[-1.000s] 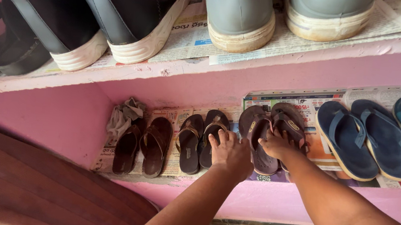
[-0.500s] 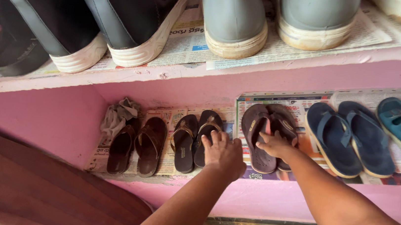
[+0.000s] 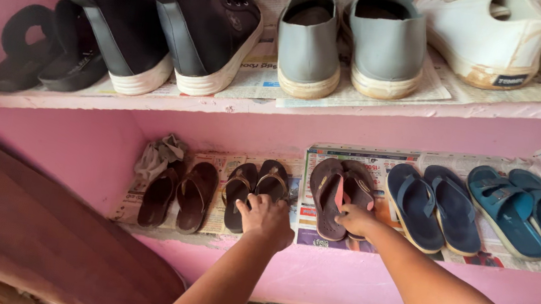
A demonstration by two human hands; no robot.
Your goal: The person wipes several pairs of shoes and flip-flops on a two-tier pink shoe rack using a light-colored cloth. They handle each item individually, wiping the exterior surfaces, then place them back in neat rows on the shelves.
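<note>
On the lower pink shelf (image 3: 364, 276) my left hand (image 3: 267, 220) rests over the heel end of a pair of dark sandals with tan trim (image 3: 254, 189), its fingers curled on them. My right hand (image 3: 356, 219) grips the heel of a pair of brown flip-flops (image 3: 340, 189) standing on newspaper. A second pair of brown sandals (image 3: 179, 195) lies to the left, next to a crumpled grey cloth (image 3: 159, 156).
Right of my hands lie navy flip-flops (image 3: 434, 206) and teal sandals (image 3: 524, 212). The upper shelf holds black sandals (image 3: 43, 54), black high-top sneakers (image 3: 163, 27), grey slip-ons (image 3: 349, 39) and white sneakers (image 3: 497, 35). A brown wooden board (image 3: 21, 226) leans at lower left.
The view has tilted up and shifted, so the upper shelf shows more fully. Both hands have slid back to the heels of their pairs; the brown flip-flops sit closer to the shelf edge.
</note>
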